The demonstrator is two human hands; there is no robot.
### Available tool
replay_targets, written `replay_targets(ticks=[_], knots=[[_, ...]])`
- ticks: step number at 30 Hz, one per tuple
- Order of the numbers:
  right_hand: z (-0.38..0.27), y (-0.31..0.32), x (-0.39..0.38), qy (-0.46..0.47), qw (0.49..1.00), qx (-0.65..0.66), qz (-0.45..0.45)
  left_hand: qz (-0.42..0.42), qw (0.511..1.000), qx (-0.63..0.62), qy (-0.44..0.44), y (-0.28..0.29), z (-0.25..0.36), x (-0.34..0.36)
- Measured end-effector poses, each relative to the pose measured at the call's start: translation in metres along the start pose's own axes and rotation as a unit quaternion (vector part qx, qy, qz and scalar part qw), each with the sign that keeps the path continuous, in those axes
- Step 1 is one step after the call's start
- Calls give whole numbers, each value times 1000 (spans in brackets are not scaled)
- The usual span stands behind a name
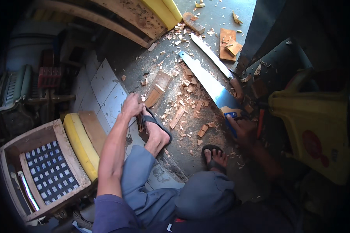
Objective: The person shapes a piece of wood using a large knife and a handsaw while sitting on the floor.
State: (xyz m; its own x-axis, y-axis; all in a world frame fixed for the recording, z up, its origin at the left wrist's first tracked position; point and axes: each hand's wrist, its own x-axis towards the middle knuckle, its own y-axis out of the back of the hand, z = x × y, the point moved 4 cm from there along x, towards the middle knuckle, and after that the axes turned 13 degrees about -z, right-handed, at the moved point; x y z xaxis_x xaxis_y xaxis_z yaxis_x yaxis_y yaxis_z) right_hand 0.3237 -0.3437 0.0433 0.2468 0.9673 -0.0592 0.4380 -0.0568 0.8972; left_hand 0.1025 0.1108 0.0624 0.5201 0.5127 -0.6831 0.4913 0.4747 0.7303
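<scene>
My right hand (243,130) grips the blue handle of a hand saw (200,75), whose silver blade points up and forward over wood chips. My left hand (134,103) has its fingers closed at the near end of a pale brown wooden block (157,87), right at the toes of my left foot (155,134), which is in a black sandal. A second long blade with a brown wooden handle (236,87) lies just beyond the saw. An orange-handled tool (260,120) is beside my right hand, partly shadowed.
A yellow machine or container (307,120) stands at the right. Wooden boards with a yellow edge (155,11) are at the top, loose blocks (227,35) on the floor. At the left are a gridded wooden frame (58,174), a yellow padded piece (81,151), white tiles (105,81) and dark equipment.
</scene>
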Motion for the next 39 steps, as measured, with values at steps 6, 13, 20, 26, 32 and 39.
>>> replay_targets(ticks=[6,13,20,26,32,39], knots=[[2,-13,25,20,993,89,-75,-81,994,41,63,52,-51,-72],[82,-31,129,-307,950,50,21,160,981,-85,-63,-63,-57,-24],[142,-25,108,-365,923,120,-17,67,966,-238,-73,-99,-16,12],[-2,8,137,-386,903,122,144,174,909,-362,-113,-135,-1,-10],[-127,-53,180,-281,807,483,191,282,864,-403,-106,-138,-16,-17],[-204,-95,269,-254,766,590,36,107,709,-683,-141,-95,-43,9]])
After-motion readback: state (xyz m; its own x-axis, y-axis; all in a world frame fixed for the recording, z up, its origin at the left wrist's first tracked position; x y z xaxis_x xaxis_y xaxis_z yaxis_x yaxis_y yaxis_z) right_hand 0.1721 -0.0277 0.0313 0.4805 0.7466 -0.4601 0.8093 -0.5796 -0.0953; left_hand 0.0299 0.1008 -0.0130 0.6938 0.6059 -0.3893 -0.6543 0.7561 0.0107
